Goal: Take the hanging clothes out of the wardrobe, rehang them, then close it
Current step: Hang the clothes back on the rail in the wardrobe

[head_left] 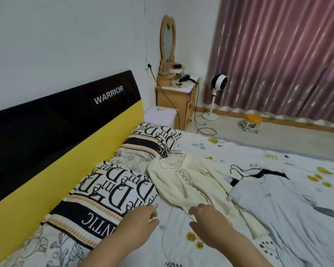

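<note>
Cream garment (189, 182): lies spread on the bed sheet (229, 151), its upper end by the pillows, its lower hem reaching toward the person. A thin wire hanger (176, 151) pokes out at its top end.
Right hand (208, 218): reaches in from the lower edge, palm down, fingers loosely curled and gripping nothing. The fingertips sit at the lower hem of the cream garment; whether they touch the cloth cannot be told.
Left hand (143, 220): palm down, fingers relaxed, holding nothing. It hovers over the sheet just left of the cream garment's hem, beside the nearer printed pillow (108, 195).
Pale blue garment (278, 199): lies on the sheet to the right of the cream one, overlapping its edge, well apart from both hands. A black hanger (239, 170) shows at its top.
Second pillow (152, 139): farther up the bed, against the headboard.
Headboard (66, 122): black and yellow, with the word WARRIOR.
Dressing table (175, 93): wooden, in the corner, with an oval mirror (168, 39) and a hair dryer (186, 78) on top.
Fan (219, 82): white, on a stand before the pink curtain (287, 54).
Stool (254, 119): small, orange-topped, on the floor near the curtain.
</note>
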Tool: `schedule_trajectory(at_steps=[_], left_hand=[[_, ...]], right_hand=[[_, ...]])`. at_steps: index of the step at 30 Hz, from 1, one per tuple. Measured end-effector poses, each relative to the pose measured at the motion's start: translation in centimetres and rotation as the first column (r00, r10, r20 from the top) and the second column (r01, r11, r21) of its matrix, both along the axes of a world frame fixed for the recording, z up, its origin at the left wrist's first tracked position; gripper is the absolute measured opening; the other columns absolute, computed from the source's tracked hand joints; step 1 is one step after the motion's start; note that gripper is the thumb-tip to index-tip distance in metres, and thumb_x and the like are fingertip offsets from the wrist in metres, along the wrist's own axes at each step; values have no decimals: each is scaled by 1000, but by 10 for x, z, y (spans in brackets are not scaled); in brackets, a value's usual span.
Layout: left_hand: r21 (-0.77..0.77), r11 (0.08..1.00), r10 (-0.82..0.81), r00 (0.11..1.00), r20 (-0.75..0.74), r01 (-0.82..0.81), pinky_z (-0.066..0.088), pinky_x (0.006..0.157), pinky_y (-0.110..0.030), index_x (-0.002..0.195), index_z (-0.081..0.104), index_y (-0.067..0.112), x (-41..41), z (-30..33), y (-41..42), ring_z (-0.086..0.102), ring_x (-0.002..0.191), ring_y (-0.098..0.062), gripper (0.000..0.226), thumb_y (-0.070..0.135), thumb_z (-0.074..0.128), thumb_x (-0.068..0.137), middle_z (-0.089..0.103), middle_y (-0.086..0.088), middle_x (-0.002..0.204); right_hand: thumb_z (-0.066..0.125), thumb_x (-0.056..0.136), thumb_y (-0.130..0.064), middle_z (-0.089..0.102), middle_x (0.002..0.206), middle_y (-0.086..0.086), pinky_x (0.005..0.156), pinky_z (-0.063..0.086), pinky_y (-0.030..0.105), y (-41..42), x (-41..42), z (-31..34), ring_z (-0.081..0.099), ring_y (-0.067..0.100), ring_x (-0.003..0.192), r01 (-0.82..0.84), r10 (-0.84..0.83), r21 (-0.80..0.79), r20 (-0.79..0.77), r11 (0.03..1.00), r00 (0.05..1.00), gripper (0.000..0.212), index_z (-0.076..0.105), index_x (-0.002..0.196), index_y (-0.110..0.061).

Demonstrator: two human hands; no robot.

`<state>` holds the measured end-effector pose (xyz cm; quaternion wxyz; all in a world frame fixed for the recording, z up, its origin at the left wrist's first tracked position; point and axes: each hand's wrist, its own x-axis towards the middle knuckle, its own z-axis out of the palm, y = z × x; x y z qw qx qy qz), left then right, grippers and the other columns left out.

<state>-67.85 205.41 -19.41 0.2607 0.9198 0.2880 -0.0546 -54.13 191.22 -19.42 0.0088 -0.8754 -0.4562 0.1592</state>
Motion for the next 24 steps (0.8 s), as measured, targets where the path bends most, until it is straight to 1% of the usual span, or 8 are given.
schedule_trajectory(at_steps=[4,7,10,14,18,20,22,24], left_hand=[[-6,1000,-8,1000,-10,8,41,88,-22,121,52,20,45,-37,37,52,106,-11,29,32,39,98,56,7,120],[-30,1000,-3,1000,-3,3,42,90,-22,122,52,20,80,-71,67,53,108,-11,30,31,39,97,56,7,122],[-40,999,-8,1000,-8,7,41,91,-21,124,51,19,110,-108,99,52,111,-11,31,29,38,98,55,5,125],[-41,999,9,999,-36,-11,42,91,-23,128,48,18,147,-162,144,52,112,-13,32,27,37,99,53,4,128],[3,999,51,998,-42,-51,44,89,-24,125,50,17,179,-209,178,54,109,-13,30,26,39,98,55,1,122],[38,998,61,997,-36,-59,44,89,-25,123,50,17,197,-234,194,53,108,-15,29,26,39,98,55,0,121],[68,995,80,997,-23,-78,43,92,-27,124,50,16,215,-255,213,51,111,-17,30,25,39,98,52,-1,124],[102,990,97,995,-2,-96,42,95,-30,128,48,14,233,-272,230,48,116,-19,33,23,40,97,49,-4,128]], right_hand=[[40,97,-27,52,120,8,81,38,33,44,33,-34,47,26,114,3,-3,-18,19,1000,1000,31,49,125,-14],[40,97,-25,52,120,7,85,39,33,79,60,-66,47,26,114,41,-41,-16,12,999,999,29,49,123,-15],[40,97,-25,51,124,7,90,41,33,112,87,-103,47,25,115,89,-89,-7,-2,996,996,32,47,127,-15],[38,98,-29,48,127,6,90,41,33,152,125,-162,45,25,116,146,-146,-5,-17,989,989,34,44,129,-16],[38,98,-29,44,130,6,89,39,32,185,155,-222,42,24,117,198,-198,-13,-37,980,980,36,40,131,-16],[40,97,-27,41,133,7,91,39,32,205,169,-254,40,25,120,213,-213,1,-38,977,976,38,37,133,-15],[40,97,-26,34,141,10,97,36,34,226,182,-280,35,28,126,201,-200,22,-34,979,979,42,32,136,-14],[35,99,-27,17,153,10,107,29,38,246,192,-301,22,30,138,173,-172,31,-29,984,985,48,21,144,-16]])
